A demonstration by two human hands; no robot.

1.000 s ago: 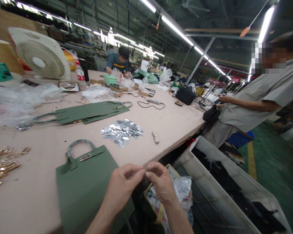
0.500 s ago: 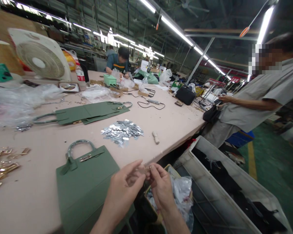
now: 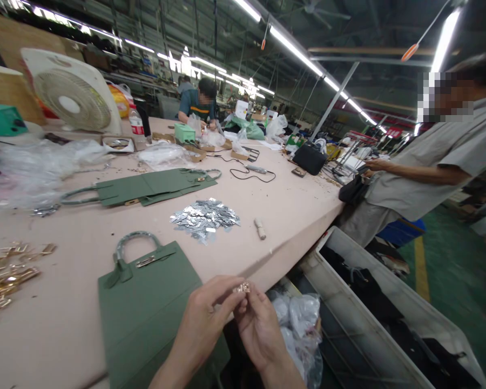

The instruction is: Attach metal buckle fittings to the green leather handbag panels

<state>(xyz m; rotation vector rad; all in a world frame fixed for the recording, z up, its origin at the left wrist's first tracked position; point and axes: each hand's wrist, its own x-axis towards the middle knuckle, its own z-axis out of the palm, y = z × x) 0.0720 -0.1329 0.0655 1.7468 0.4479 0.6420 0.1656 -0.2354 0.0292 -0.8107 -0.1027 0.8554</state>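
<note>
Pink worktop (image 3: 267, 216) runs across a factory hall under strip lights. At its near edge, a small gold metal fitting (image 3: 243, 287) is pinched between the fingertips of the left hand (image 3: 204, 319) and right hand (image 3: 257, 327), both clamped on it. Just left lies a green handbag (image 3: 154, 308); beyond, a heap of silver pieces (image 3: 204, 217). Gold hardware (image 3: 8, 270) lies far left.

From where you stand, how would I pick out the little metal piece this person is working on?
Start at the big pink worktable and come to its near edge, beside the green handbag lying flat. Just past that edge, the left hand and right hand meet, pinching a small gold clasp between the fingertips. It is gold and held up, unlike the silver pile on the table.
</note>
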